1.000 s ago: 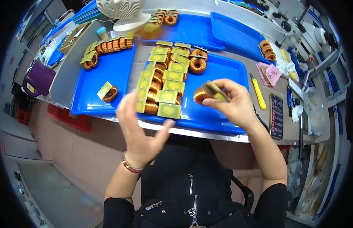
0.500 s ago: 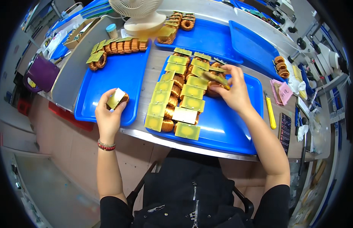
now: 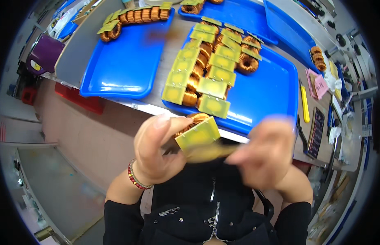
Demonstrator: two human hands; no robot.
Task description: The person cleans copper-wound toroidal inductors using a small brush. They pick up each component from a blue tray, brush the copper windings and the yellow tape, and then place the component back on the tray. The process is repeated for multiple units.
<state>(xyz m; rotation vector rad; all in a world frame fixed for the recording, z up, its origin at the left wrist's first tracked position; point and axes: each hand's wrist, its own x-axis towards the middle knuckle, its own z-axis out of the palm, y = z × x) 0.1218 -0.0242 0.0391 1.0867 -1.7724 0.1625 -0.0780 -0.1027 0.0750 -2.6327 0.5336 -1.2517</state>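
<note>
In front of my body, my left hand (image 3: 154, 152) is closed around a copper-wound ring coil (image 3: 199, 118). A flat yellow-green board (image 3: 199, 134) is attached to the coil and faces up toward me. My right hand (image 3: 268, 153), smeared by motion, is closed on a slim brownish-yellow tool (image 3: 227, 150). That tool reaches left to the lower edge of the board; the blur hides its exact kind and whether it touches. Just beyond, a blue tray (image 3: 263, 100) bears rows of similar coils with boards (image 3: 222, 62).
At the left, another blue tray (image 3: 116, 77) has coils with boards (image 3: 144, 15) along its far edge. More blue trays (image 3: 290, 34) are at the back. A yellow-handled knife (image 3: 305, 104), a phone (image 3: 316, 132) and pink paper (image 3: 318, 85) lie at the right.
My left hand has brought its coil from the left tray's front edge to my body. My right hand has come from above the coil rows toward it with the tool. The view has tilted down.
</note>
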